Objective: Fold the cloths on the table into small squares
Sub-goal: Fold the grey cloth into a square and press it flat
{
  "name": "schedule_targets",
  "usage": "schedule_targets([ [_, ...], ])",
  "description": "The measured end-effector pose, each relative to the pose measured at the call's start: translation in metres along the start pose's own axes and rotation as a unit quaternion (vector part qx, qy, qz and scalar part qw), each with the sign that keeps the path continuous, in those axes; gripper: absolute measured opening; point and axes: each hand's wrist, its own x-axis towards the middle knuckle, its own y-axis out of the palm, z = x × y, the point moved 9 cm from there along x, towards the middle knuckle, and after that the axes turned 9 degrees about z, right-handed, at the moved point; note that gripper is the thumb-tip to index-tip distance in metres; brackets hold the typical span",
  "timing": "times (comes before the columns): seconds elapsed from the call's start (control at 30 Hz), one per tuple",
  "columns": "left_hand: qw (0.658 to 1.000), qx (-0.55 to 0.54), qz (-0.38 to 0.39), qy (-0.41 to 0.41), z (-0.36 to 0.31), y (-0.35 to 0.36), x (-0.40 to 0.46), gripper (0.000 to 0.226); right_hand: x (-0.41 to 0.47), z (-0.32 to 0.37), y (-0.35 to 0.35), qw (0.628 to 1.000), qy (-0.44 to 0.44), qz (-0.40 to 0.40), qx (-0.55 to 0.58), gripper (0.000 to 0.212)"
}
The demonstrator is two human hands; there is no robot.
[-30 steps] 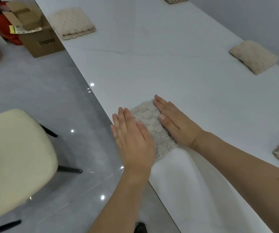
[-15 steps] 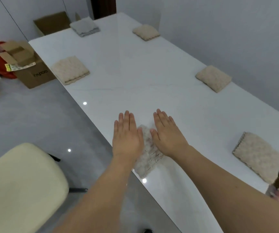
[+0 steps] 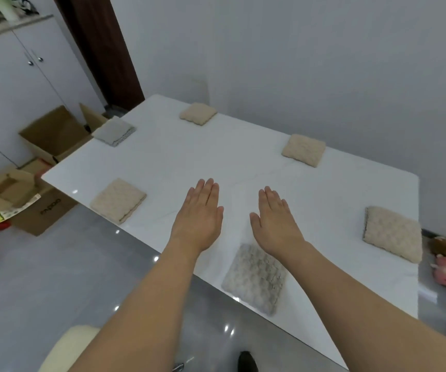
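My left hand (image 3: 199,216) and my right hand (image 3: 275,220) are both stretched out flat over the white table (image 3: 216,159), fingers straight and together, palms down, holding nothing. They sit side by side with a gap of bare tabletop between them. I cannot tell whether they touch the surface or float just above it.

The grey folded cloth (image 3: 255,277) lies at about 6 o'clock from my right hand, at the near edge of the table, partly under my right wrist. A beige folded cloth (image 3: 118,200) lies at 9 o'clock from my left hand, and another beige one (image 3: 392,233) at 3 o'clock from my right. Farther off, a beige square (image 3: 303,149) sits at 1 o'clock, another (image 3: 198,113) at 12 o'clock, and a grey one (image 3: 113,133) at 11 o'clock on the far corner.
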Motion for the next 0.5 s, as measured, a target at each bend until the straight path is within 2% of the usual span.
schedule_targets([
  [0.3,0.999,0.025,0.013,0.022,0.019,-0.024,0.05,0.058,0.05,0.003,-0.033,0.999,0.031,-0.01,0.015,0.061],
  [0.5,0.999,0.036,0.015,0.03,0.06,-0.04,0.088,0.058,0.093,0.027,-0.044,0.999,0.04,-0.021,0.027,0.061],
])
